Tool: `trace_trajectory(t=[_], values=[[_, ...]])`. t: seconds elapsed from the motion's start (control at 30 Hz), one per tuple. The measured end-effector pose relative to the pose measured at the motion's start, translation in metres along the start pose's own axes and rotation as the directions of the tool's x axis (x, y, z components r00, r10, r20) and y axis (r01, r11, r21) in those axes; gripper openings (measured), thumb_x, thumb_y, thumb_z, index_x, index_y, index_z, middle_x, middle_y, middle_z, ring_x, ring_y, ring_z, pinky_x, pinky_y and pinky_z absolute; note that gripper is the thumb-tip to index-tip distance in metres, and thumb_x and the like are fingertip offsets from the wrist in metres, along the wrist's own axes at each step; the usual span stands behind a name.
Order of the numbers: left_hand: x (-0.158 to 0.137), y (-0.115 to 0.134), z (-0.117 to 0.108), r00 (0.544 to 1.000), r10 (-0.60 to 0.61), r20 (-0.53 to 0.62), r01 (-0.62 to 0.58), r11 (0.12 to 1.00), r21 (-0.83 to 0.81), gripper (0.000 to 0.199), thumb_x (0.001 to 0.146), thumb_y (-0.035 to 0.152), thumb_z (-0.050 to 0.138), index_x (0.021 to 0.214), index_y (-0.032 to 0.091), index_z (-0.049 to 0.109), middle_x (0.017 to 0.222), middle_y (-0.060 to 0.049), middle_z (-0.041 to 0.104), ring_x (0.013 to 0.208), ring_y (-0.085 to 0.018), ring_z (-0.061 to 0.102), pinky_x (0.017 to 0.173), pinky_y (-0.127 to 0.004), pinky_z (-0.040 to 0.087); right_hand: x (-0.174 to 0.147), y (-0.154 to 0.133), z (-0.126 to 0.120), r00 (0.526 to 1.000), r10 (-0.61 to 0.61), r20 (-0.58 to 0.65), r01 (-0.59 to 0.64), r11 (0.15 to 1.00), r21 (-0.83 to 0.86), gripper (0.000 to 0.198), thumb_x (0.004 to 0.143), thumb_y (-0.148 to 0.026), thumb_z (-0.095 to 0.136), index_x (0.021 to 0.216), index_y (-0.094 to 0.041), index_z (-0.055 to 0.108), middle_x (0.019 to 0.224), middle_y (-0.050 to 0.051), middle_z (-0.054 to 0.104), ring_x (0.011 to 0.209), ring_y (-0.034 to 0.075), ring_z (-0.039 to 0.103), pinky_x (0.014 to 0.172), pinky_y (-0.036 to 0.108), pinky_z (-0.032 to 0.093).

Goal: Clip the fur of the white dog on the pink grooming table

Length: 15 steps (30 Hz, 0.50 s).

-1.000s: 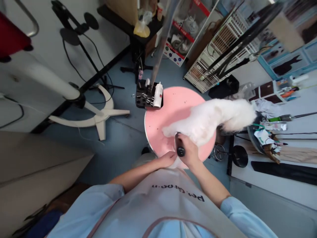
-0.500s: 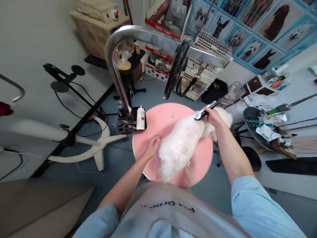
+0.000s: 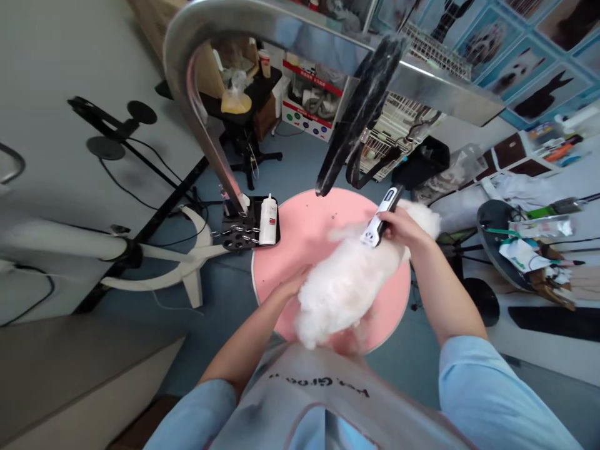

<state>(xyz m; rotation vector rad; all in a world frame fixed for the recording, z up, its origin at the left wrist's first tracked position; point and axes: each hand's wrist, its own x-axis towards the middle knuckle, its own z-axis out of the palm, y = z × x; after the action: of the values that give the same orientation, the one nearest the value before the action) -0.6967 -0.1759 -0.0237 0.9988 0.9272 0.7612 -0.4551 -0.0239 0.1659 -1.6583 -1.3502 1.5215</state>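
A fluffy white dog [image 3: 344,287] is on the round pink table [image 3: 300,215], its head toward the far right. My right hand [image 3: 398,226] is closed around a black-and-white hair clipper [image 3: 377,222]. The clipper's blade end rests at the fur of the dog's back, near the shoulders. My left hand [image 3: 295,282] lies against the dog's left side near the rear, fingers stretched out and their tips partly lost in the fur. Loose hair lies on the table beside the dog.
A metal grooming arm [image 3: 201,125] arches over the table, with a black strap [image 3: 360,112] hanging from it. A black holder [image 3: 232,231] at the table's left edge carries scissors and a white bottle [image 3: 269,220]. At right stands a cluttered dark side table [image 3: 492,219].
The clipper has turned more upright and moved slightly down and left on the dog's back. My left hand's fingers have straightened along the dog's side. The camera view has shifted.
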Motion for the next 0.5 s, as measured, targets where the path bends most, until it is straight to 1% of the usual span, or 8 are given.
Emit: trace_trajectory(t=[0.07,0.13,0.2,0.23,0.27,0.3,0.4,0.5], values=[[0.001,0.005,-0.002,0.997,-0.001,0.082,0.005,0.999,-0.042,0.039,0.078,0.055,0.061,0.090,0.021,0.078,0.095,-0.015,0.077,0.101,-0.035,0.068,0.085,-0.041,0.055,-0.024,0.002,0.021,0.984,-0.064,0.164,0.077,0.994,-0.073,0.025,0.067,-0.029,0.078,0.082,-0.019,0.060,0.066,0.001,0.068,0.043,0.011,0.049,0.036,0.023,0.036],[0.003,0.008,-0.004,0.989,-0.011,0.150,0.022,0.997,-0.068,0.037,0.078,0.050,0.062,0.093,0.020,0.078,0.098,-0.014,0.077,0.101,-0.034,0.068,0.085,-0.040,0.054,-0.039,0.001,0.031,0.970,-0.097,0.221,0.120,0.988,-0.097,0.038,0.064,-0.034,0.083,0.093,-0.019,0.064,0.078,0.004,0.073,0.055,0.016,0.061,0.043,0.026,0.045],[0.004,0.008,-0.006,0.979,-0.011,0.202,0.026,0.997,-0.075,0.034,0.079,0.047,0.063,0.095,0.019,0.077,0.101,-0.013,0.077,0.100,-0.032,0.068,0.087,-0.040,0.054,-0.041,0.000,0.023,0.991,-0.128,0.048,0.131,0.990,-0.057,0.044,0.063,-0.038,0.084,0.097,-0.019,0.062,0.081,0.005,0.074,0.062,0.018,0.065,0.047,0.027,0.048],[0.004,0.008,-0.006,0.974,-0.008,0.226,0.025,0.997,-0.071,0.033,0.080,0.046,0.063,0.094,0.019,0.076,0.101,-0.013,0.077,0.099,-0.030,0.068,0.087,-0.039,0.054,-0.038,0.000,0.013,0.983,-0.143,-0.117,0.140,0.990,-0.028,0.040,0.066,-0.040,0.081,0.094,-0.020,0.061,0.080,0.005,0.073,0.061,0.017,0.063,0.048,0.026,0.047],[0.004,0.007,-0.006,0.968,-0.004,0.251,0.021,0.998,-0.065,0.031,0.081,0.045,0.063,0.092,0.019,0.076,0.101,-0.012,0.077,0.097,-0.029,0.067,0.087,-0.039,0.054,-0.035,0.001,0.001,0.945,-0.132,-0.300,0.134,0.991,-0.013,0.034,0.070,-0.042,0.076,0.088,-0.020,0.059,0.074,0.005,0.071,0.054,0.014,0.057,0.046,0.025,0.044],[0.004,0.006,-0.006,0.961,0.004,0.275,0.013,0.998,-0.058,0.030,0.082,0.045,0.064,0.091,0.019,0.075,0.100,-0.012,0.077,0.096,-0.028,0.067,0.088,-0.039,0.054,-0.031,0.002,-0.010,0.919,-0.116,-0.376,0.121,0.993,-0.012,0.028,0.077,-0.042,0.071,0.086,-0.020,0.056,0.073,0.006,0.070,0.052,0.012,0.053,0.047,0.025,0.043],[0.004,0.002,-0.005,0.947,0.042,0.318,-0.028,0.998,-0.048,0.030,0.086,0.045,0.060,0.092,0.018,0.074,0.099,-0.012,0.076,0.094,-0.026,0.067,0.091,-0.038,0.052,-0.029,0.011,-0.028,0.901,0.004,-0.434,0.013,0.999,0.036,0.020,0.082,-0.038,0.063,0.084,-0.020,0.055,0.067,0.007,0.069,0.049,0.011,0.049,0.046,0.026,0.040],[0.006,-0.005,-0.004,0.945,0.054,0.322,-0.057,0.998,0.000,0.032,0.090,0.042,0.052,0.092,0.018,0.073,0.100,-0.011,0.076,0.092,-0.025,0.066,0.089,-0.037,0.052,-0.042,0.017,-0.010,0.937,0.034,-0.347,-0.013,0.998,0.064,0.022,0.072,-0.035,0.067,0.085,-0.022,0.055,0.067,0.004,0.070,0.045,0.012,0.046,0.038,0.024,0.030]])
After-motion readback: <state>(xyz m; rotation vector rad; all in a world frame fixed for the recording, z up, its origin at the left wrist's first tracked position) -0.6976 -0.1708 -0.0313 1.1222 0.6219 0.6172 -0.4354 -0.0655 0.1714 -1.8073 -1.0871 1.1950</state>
